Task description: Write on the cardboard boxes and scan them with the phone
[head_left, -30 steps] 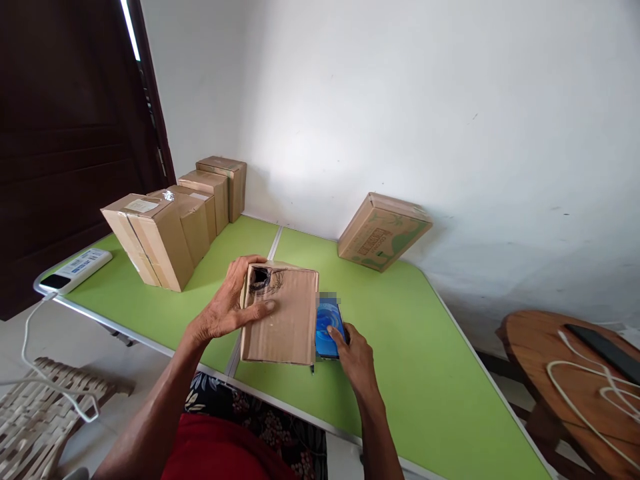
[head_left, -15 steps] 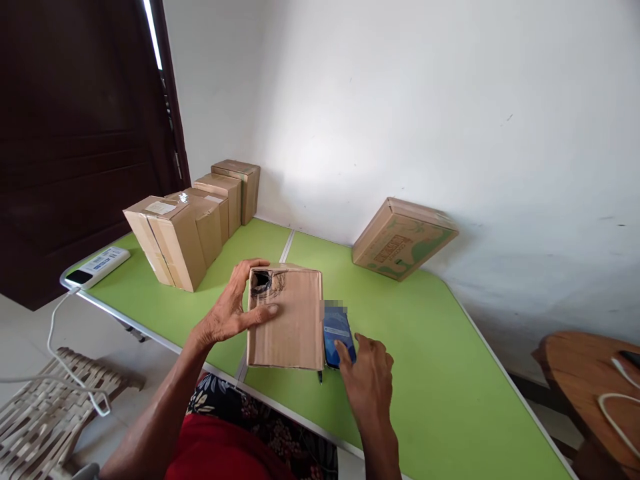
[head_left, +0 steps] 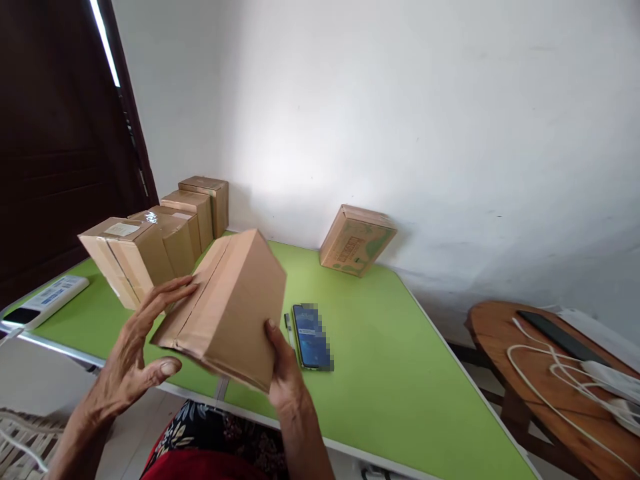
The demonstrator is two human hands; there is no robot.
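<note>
A plain brown cardboard box (head_left: 230,303) is lifted off the green table (head_left: 395,360) and tilted, its taped seam facing up-left. My left hand (head_left: 133,357) grips its near left corner with thumb below and fingers along the side. My right hand (head_left: 287,373) holds its near right edge, thumb on the face. A phone (head_left: 310,327) with a lit blue screen lies flat on the table just right of the box, with a pen (head_left: 289,325) beside it.
A row of several taped cardboard boxes (head_left: 150,250) stands at the table's left. A printed box (head_left: 356,241) leans on the white wall. A white power strip (head_left: 47,300) lies at the left edge. A round wooden table (head_left: 545,360) with cables and a dark device stands right.
My right hand left the phone and took the box's right edge. Both hands raised and turned the box, so the face with the dark hole no longer shows. The view shifted.
</note>
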